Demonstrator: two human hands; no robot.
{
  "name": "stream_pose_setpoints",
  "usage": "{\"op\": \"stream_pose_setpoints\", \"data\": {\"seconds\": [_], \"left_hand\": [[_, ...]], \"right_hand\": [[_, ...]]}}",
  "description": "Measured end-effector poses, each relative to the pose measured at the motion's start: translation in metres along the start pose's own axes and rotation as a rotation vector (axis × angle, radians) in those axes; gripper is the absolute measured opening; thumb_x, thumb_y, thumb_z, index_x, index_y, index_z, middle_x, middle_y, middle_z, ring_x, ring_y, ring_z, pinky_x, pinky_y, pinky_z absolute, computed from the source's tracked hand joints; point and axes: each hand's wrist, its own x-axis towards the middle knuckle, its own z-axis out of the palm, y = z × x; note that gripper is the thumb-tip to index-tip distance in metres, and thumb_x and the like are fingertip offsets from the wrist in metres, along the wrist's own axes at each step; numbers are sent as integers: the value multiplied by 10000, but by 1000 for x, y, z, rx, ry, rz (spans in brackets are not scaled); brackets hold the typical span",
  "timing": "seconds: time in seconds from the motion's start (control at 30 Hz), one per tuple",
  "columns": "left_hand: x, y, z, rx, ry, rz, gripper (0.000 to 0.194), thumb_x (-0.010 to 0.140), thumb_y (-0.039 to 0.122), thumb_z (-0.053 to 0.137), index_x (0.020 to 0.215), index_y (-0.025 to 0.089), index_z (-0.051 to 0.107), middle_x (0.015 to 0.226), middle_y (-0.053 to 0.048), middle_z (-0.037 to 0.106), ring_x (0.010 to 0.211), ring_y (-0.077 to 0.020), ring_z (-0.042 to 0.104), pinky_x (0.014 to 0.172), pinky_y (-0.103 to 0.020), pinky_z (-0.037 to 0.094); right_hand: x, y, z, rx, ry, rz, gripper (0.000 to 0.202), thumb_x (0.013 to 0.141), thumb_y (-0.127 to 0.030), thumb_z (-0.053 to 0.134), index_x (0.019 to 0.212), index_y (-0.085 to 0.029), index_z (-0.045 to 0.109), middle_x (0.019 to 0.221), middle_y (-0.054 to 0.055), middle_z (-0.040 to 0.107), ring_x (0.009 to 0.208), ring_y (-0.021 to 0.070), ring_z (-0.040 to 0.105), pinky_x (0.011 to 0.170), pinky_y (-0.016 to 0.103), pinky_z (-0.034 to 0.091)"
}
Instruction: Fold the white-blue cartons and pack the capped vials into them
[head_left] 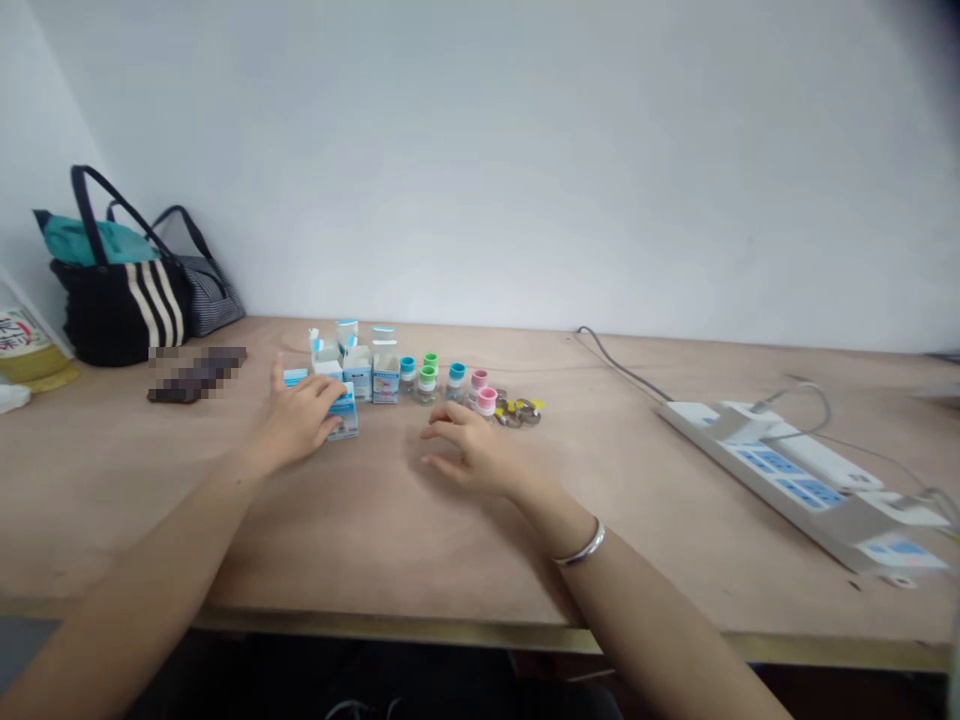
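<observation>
My left hand [296, 420] grips a small blue-and-white cardboard box [343, 412], with its fingertips and thumb at the box's side and one finger sticking up. Just behind it stand several similar boxes, among them an open-topped box [386, 385] with its flaps raised. My right hand [476, 448] hovers low over the table with fingers apart and nothing in it. Close beyond its fingers are small clear bottles with coloured tops: a pink-topped bottle [486, 402], a green-topped bottle [427, 383] and a blue-topped bottle [456, 380]. Metal rings with yellow tabs [525, 412] lie beside them.
A long white power strip [780, 475] with plugs and cables lies on the right of the wooden table [360, 540]. On the left are a black striped bag [124, 310], a blurred dark object [199, 375] and a container of yellow liquid [37, 360]. A wall stands behind.
</observation>
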Motion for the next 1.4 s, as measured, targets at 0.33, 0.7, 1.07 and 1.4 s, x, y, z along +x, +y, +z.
{"op": "stream_pose_setpoints", "data": {"seconds": [0.33,0.7,1.07,1.4], "left_hand": [[22,26,1,107,118,-18,246,819,288,509,1040,224,596,1126,-121,567,1071,-311,491,973,-571,243],[91,40,29,157,17,-19,229,712,8,469,565,144,579,860,-140,571,1001,-325,458,861,-519,316],[43,71,-7,-63,-106,310,94,801,209,542,872,190,599,1195,-113,502,1160,-326,404,990,-571,295],[32,72,6,-569,-178,303,146,884,283,472,997,204,520,1216,-93,481,1129,-213,500,954,-373,426]], "right_hand": [[0,-5,3,-60,-97,7,154,763,-227,632,906,-175,652,848,63,614,736,158,577,672,273,431],[-1,12,-11,-436,425,526,181,735,-265,616,896,-186,592,952,113,599,900,250,541,710,324,415],[-7,35,-13,-362,220,813,207,737,-341,605,861,-177,576,886,127,636,872,252,560,693,325,396],[6,18,-13,90,663,435,255,796,-385,583,951,-189,535,908,60,642,812,180,599,725,300,459]]}}
